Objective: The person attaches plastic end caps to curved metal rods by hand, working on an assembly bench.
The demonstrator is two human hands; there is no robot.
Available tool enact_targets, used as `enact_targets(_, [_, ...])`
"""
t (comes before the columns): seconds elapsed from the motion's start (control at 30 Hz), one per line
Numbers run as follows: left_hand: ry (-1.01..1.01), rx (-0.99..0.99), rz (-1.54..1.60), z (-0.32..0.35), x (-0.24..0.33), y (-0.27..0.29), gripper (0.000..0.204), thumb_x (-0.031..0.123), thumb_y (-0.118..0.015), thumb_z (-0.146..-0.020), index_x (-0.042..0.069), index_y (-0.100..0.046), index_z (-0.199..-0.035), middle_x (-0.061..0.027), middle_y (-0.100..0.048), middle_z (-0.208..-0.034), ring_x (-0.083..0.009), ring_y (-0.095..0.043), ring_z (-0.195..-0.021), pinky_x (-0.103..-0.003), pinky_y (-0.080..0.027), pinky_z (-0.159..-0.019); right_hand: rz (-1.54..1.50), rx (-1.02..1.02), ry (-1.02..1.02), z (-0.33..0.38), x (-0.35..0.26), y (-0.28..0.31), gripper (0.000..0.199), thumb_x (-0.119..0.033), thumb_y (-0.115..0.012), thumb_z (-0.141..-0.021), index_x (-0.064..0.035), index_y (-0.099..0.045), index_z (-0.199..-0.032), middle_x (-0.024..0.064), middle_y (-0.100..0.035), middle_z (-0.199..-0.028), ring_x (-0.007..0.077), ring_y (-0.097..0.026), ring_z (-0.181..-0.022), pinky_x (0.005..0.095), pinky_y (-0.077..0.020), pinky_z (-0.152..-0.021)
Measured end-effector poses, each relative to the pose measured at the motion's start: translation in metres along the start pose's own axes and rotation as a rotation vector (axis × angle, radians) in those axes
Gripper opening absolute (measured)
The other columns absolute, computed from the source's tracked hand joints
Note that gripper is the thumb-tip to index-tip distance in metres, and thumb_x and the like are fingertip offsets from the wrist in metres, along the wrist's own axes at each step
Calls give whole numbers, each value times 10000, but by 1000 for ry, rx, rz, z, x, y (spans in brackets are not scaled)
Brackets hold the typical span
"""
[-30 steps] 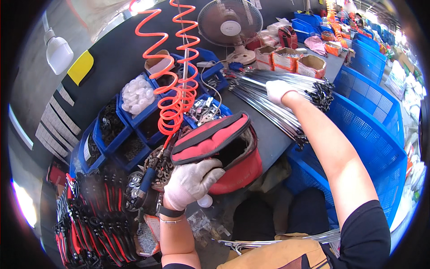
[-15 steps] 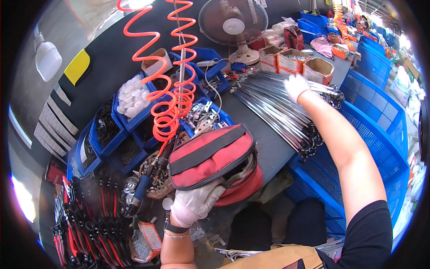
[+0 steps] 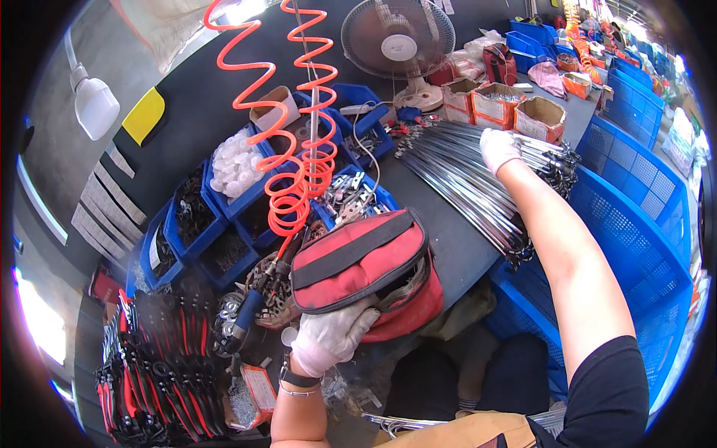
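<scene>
My left hand [image 3: 332, 340], in a white glove, is at the near side of a red bag [image 3: 358, 265] with a black strap. Its fingers curl in under the bag's upper flap, whose zipped edge gapes on the right. Farther off, my right hand [image 3: 499, 151], gloved too, rests on a fanned bundle of thin metal rods [image 3: 455, 175]. The fingers look bent down onto the rods, but the back of the hand hides their tips. Black ends [image 3: 559, 168] show on the rods' right side.
Blue bins [image 3: 228, 257] of small parts stand left of centre, below coiled orange hoses [image 3: 291, 201]. Red-and-black pliers-like tools [image 3: 160, 366] are heaped at lower left. A fan [image 3: 399, 48] and cardboard boxes [image 3: 539, 119] stand at the back; blue crates [image 3: 627, 224] are at right.
The whole view has shifted slightly. My right hand has come down a little and lies lower against the rods. The left hand stays at the red bag.
</scene>
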State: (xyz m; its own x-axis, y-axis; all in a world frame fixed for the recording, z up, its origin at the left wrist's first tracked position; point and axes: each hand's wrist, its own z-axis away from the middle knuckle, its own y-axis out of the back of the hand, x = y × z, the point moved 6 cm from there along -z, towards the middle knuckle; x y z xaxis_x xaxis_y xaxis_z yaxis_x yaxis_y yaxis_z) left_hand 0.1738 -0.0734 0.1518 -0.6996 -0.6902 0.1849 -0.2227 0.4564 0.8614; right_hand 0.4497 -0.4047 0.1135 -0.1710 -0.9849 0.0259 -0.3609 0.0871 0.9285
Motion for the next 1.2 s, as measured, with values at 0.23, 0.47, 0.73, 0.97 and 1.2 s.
enact_targets(0.23, [2, -55, -209, -4, -4, 10, 382, 43, -540, -837, 82, -566, -1216, -198, -572, -1148, -360, -530, -1107, -421, -399, -975, 155, -230, -67, 6, -1, -14, 402, -178, -400, -915, -72, -497, -1291, 167, -415, -1383, 352, -396, -1269, 699, -198, -1005])
enact_targets(0.47, [301, -213, -271, -28, -30, 9, 502, 228, -632, -795, 77, -524, -1262, -174, -538, -1246, -349, -471, -1188, -413, -362, -1014, 236, -248, -107, 16, 16, -3, 467, -174, -282, -943, -59, -378, -1386, 125, -228, -1507, 369, -211, -1378, 679, -106, -1044])
enact_targets(0.73, [-45, -118, -391, -44, -56, -30, 473, 336, -607, -807, 131, -551, -1230, -113, -559, -1238, -293, -512, -1156, -389, -413, -978, -375, -355, 710, 287, -81, 71, 220, -238, -543, -791, -51, -643, -737, 178, -626, -676, 326, -628, -609, 430, -502, -544])
enact_targets(0.97, [25, 181, -235, -40, -72, -36, 429, 296, -501, -873, 151, -510, -1276, -100, -546, -1261, -286, -521, -1149, -360, -412, -977, -802, -964, 765, 513, -95, -42, 413, -433, -508, -884, -29, -559, -952, 230, -613, -864, 390, -620, -819, 484, -483, -733])
enact_targets(1.2, [416, -415, -389, -84, -87, -59, 425, 376, -353, -948, 154, -493, -1282, -90, -536, -1280, -214, -525, -1146, -330, -409, -972, -849, -954, 660, 515, -78, -30, 282, -304, -544, -868, -24, -572, -881, 174, -601, -867, 348, -601, -843, 438, -484, -732])
